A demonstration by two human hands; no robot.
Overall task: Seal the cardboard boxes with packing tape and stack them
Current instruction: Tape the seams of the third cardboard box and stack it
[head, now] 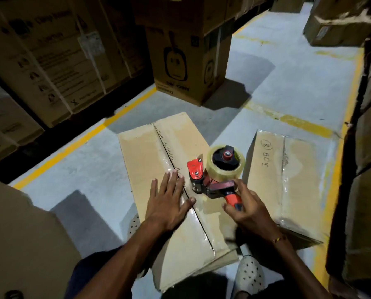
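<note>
A flat brown cardboard box lies on the grey floor, right in front of the person, so both arms can reach it. The left hand is spread flat with straight fingers, pressing down beside the middle seam — most likely to keep the flaps from popping up and to stop the box sliding. The right hand curls round the orange handle of the tape gun. The gun's front end sits low on the seam, just beside the left fingertips, with the clear tape roll on top. Shiny tape seems to cover the near part of the seam, so the far part looks left to do. A second box with writing lies just to the right, near enough to grab for stacking. Tall boxes stand behind.
</note>
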